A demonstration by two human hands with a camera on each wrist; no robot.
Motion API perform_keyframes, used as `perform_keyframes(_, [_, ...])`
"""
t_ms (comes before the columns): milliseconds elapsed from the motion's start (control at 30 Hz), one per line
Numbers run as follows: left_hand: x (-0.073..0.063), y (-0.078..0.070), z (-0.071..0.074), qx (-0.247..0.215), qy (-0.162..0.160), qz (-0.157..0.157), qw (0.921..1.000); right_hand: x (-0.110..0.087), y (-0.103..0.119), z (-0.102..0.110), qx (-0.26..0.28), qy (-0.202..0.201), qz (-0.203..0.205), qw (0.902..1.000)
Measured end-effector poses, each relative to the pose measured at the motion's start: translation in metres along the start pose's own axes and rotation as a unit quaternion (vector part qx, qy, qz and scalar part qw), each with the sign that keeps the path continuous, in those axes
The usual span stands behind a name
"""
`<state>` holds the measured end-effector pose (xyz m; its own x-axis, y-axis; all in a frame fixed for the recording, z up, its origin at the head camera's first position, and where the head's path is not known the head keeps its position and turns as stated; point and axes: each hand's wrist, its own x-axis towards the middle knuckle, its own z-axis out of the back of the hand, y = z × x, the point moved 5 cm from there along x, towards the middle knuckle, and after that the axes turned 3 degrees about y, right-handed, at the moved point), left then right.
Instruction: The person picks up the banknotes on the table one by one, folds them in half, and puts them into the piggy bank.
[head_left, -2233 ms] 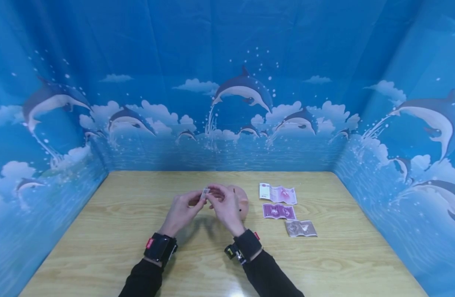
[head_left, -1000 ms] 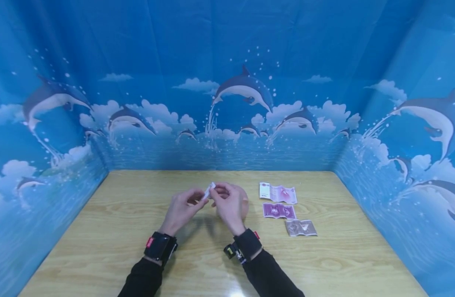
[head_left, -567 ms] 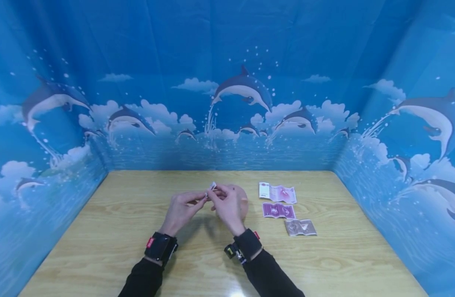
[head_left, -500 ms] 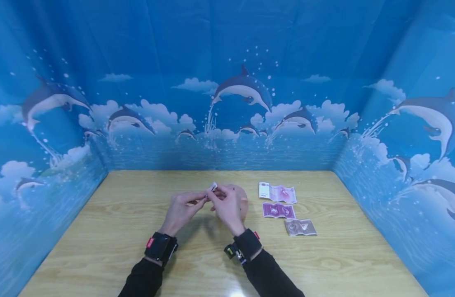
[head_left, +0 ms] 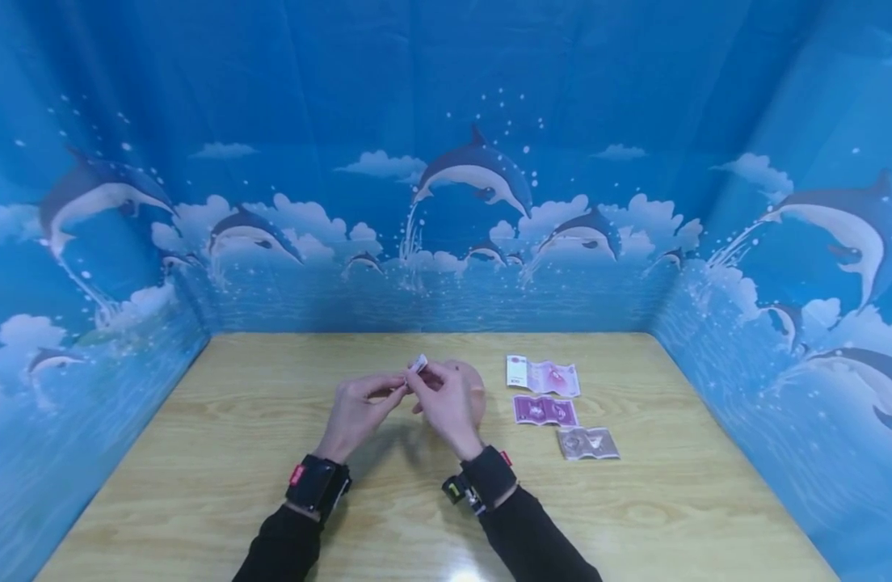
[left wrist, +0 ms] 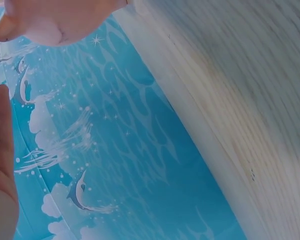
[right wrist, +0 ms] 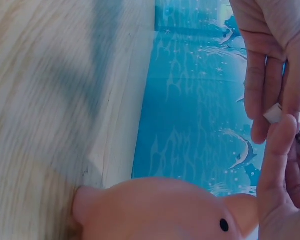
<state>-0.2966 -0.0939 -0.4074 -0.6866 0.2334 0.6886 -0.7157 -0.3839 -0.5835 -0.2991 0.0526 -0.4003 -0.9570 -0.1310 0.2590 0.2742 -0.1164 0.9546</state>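
Close together above the middle of the table, both hands pinch a small folded banknote (head_left: 419,363). In the head view only its pale end shows above the right thumb; fingers cover the remainder. My left hand (head_left: 360,411) holds it from the left with thumb and fingertips. From the other side my right hand (head_left: 446,404) grips it between thumb and bent fingers. The right wrist view shows a white end of the banknote (right wrist: 273,113) where the fingertips meet. Just behind the right hand stands a pink piggy bank (head_left: 475,388), partly hidden; its eye and ear appear in the right wrist view.
Right of the piggy bank, three creased banknotes lie on the wooden table (head_left: 199,453): a pink-white one (head_left: 543,377), a purple one (head_left: 544,411) and a grey-brown one (head_left: 588,443). A blue dolphin curtain (head_left: 308,299) encloses the back and sides.
The banknote has turned in the fingers: its printed face showed between the fingertips, then a longer strip, and now a short end beyond the right thumb. The hands stay nearly in place.
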Motion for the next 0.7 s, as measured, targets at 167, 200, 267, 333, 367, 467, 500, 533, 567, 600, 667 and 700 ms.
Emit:
perform_keyframes(167, [0.0, -0.002, 0.0, 0.017, -0.016, -0.027, 0.9994, 0.006, -0.013, 0.0, 0.004, 0.004, 0.017, 0.9998])
perform_keyframes(200, [0.0, -0.003, 0.0, 0.018, -0.018, -0.029, 0.9993, 0.006, -0.013, 0.001, 0.006, 0.006, 0.021, 0.9997])
perform_keyframes(267, [0.0, -0.004, 0.0, 0.017, -0.022, -0.033, 0.9991, 0.006, -0.014, 0.002, 0.008, 0.008, 0.029, 0.9995])
perform_keyframes(333, [0.0, -0.005, -0.001, 0.013, -0.024, -0.032, 0.9991, 0.006, -0.013, 0.004, 0.004, 0.009, 0.035, 0.9994])
perform_keyframes(367, [0.0, -0.006, -0.002, 0.013, -0.025, -0.032, 0.9991, 0.006, -0.013, 0.006, -0.01, 0.004, 0.038, 0.9992])
perform_keyframes(467, [-0.001, -0.006, -0.005, 0.015, -0.026, -0.032, 0.999, 0.005, -0.012, 0.011, -0.054, -0.014, 0.052, 0.9971])
perform_keyframes(500, [-0.001, -0.006, -0.007, 0.013, -0.026, -0.033, 0.999, 0.005, -0.011, 0.013, -0.072, -0.022, 0.059, 0.9954])
perform_keyframes(533, [-0.001, -0.006, -0.008, 0.012, -0.026, -0.032, 0.9991, 0.005, -0.011, 0.015, -0.085, -0.029, 0.068, 0.9936])
perform_keyframes(567, [-0.001, -0.006, -0.009, 0.011, -0.026, -0.031, 0.9991, 0.005, -0.011, 0.017, -0.092, -0.032, 0.076, 0.9924])
perform_keyframes(600, [-0.001, -0.006, -0.01, 0.009, -0.027, -0.031, 0.9991, 0.005, -0.011, 0.018, -0.089, -0.028, 0.083, 0.9922])
perform_keyframes(667, [-0.002, -0.007, -0.012, 0.003, -0.025, -0.03, 0.9992, 0.004, -0.011, 0.021, -0.084, -0.02, 0.096, 0.9916])
perform_keyframes(700, [-0.002, -0.007, -0.013, 0.0, -0.023, -0.031, 0.9992, 0.004, -0.011, 0.022, -0.081, -0.014, 0.1, 0.9916])
